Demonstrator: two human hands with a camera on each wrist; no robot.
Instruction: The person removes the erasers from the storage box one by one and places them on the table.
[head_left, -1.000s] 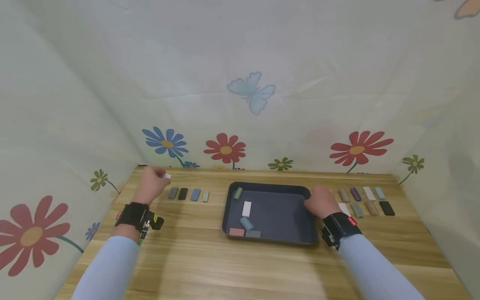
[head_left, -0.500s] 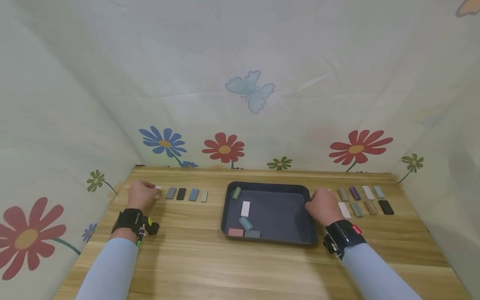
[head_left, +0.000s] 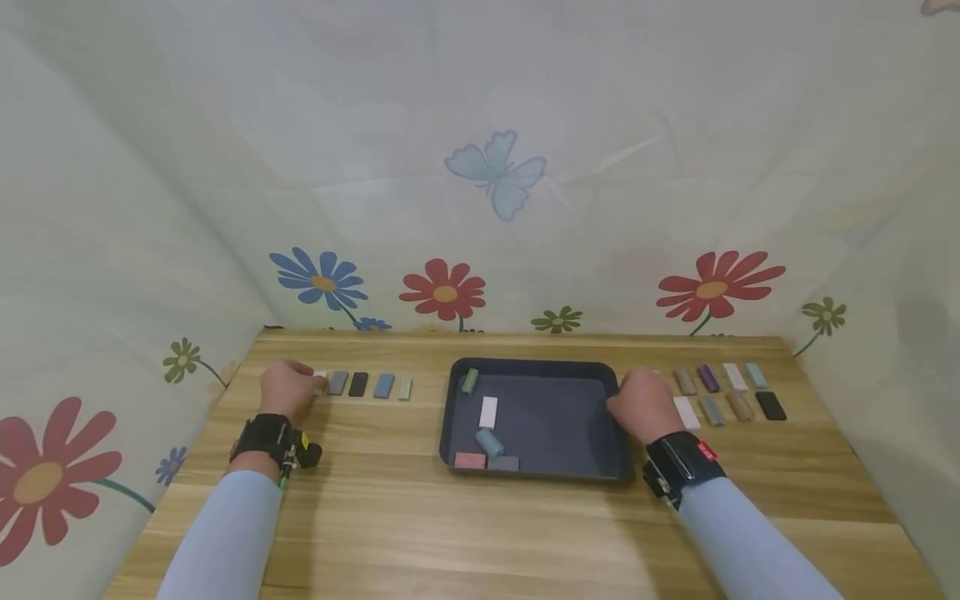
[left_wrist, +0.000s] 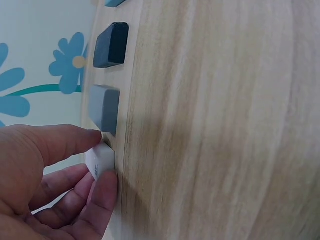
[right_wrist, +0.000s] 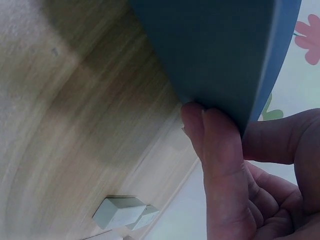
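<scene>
My left hand (head_left: 288,390) pinches a small white block (left_wrist: 103,159) between thumb and fingers at the left end of a row on the table. Dark printing shows on the block's side in the left wrist view. Close beside it stands a grey block (left_wrist: 104,108), then a black block (left_wrist: 112,45). My right hand (head_left: 643,404) grips the right rim of a dark blue-grey tray (head_left: 558,425), thumb on one side of the wall and fingers on the other. Inside the tray lie a green piece (head_left: 470,381), a white block (head_left: 488,412), a blue cylinder (head_left: 490,442), a pink block (head_left: 470,460) and a grey block (head_left: 503,463).
The row at left continues with a blue block (head_left: 384,386) and a pale green block (head_left: 405,388). Right of the tray lie several pieces in two rows, among them a purple cylinder (head_left: 707,377) and a black block (head_left: 770,406). A patterned curtain (head_left: 495,250) borders the wooden table (head_left: 450,533).
My left hand has come down and left with the white block, set it against the table, then shifted slightly right toward the grey block. The right hand stays on the tray rim.
</scene>
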